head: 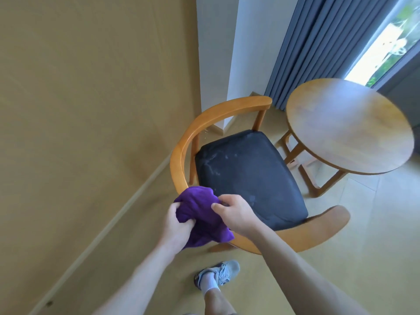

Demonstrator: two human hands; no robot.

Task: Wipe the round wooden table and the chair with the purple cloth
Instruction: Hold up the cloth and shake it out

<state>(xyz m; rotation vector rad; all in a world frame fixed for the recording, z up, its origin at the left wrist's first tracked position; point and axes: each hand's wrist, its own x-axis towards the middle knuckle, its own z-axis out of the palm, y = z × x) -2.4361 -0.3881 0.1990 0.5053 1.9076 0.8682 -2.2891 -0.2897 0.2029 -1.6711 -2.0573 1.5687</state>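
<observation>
no readable text, labels, or signs

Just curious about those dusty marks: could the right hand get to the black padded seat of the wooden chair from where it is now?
Probably yes. The right hand pinches the purple cloth just over the black seat; nothing lies between.

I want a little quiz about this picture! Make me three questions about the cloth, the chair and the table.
1. True or false: both hands hold the purple cloth.
2. What colour is the seat of the chair?
3. Where is the round table? A) beyond the chair, near the curtain B) under the cloth C) upside down

Key:
1. True: the left hand and the right hand both grip it.
2. Black, with pale smudges.
3. A
</observation>
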